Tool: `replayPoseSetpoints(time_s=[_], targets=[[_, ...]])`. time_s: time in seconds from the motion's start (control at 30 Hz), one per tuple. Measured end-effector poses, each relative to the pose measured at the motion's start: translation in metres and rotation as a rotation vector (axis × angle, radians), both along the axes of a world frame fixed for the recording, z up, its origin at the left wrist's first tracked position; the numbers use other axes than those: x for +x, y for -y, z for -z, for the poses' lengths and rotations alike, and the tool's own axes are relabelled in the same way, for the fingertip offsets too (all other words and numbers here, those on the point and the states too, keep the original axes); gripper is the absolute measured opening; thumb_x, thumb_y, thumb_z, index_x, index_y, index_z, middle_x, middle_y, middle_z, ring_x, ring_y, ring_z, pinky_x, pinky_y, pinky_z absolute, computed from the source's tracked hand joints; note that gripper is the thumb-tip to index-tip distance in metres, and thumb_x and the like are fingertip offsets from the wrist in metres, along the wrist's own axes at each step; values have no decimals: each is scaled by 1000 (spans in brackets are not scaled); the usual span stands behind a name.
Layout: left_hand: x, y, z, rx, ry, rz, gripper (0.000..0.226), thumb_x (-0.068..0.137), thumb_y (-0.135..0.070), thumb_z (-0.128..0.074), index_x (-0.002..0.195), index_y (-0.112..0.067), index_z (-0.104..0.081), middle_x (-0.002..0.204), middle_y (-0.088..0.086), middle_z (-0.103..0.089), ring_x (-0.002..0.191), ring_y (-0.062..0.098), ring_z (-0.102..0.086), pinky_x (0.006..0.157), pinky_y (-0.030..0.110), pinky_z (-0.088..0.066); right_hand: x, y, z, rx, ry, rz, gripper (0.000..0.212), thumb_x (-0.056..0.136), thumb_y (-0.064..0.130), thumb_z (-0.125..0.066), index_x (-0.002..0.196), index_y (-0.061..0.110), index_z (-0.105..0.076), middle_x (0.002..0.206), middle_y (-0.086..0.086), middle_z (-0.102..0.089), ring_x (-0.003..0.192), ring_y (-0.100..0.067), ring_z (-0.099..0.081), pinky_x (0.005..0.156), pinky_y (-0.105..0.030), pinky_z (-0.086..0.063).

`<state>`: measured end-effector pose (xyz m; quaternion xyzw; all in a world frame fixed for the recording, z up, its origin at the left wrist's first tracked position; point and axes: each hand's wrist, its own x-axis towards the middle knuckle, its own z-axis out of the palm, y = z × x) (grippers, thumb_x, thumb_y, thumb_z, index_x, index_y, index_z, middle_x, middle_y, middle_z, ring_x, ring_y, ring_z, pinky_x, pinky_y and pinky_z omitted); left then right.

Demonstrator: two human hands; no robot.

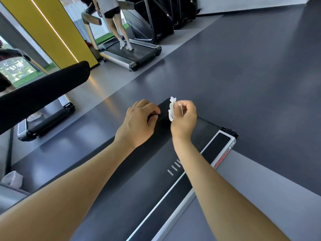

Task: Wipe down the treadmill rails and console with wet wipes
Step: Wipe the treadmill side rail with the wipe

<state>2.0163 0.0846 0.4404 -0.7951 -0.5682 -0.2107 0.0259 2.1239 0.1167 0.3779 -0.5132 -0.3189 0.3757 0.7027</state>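
Right hand [184, 117] around crumpled wipe [172, 109]

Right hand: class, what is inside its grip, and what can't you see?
The right hand pinches a crumpled white wipe, which sticks out past the fingers. The part inside the grip is hidden.

— What carries everything below you?
— A grey gym floor [251, 70]. Your treadmill [156, 180] stands on it; two more treadmills [132, 54] stand toward its far left edge, one beside a white bag [13, 179].
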Motion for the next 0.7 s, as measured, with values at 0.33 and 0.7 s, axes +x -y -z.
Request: replayPoseSetpoints(time_s=[0.33,0.7], targets=[[2,3,-2,-14,-26,-12,15,91,-8,-54,97,-18,-65,96,-9,-51,94,17,-52,92,27,-36,-1,21,4,-186,-341,62,11,97,2,-46,86,2,-46,65,0,-48,43,10,-48,46,-5,-36],[3,2,-2,-14,-40,-19,16,90,-7,-55,97,-17,-65,96,-9,-51,95,17,-52,91,27,-35,-12,27,14,-219,-257,55,20,95,10,-51,76,13,-46,71,5,-51,63,0,-51,70,-23,-44]])
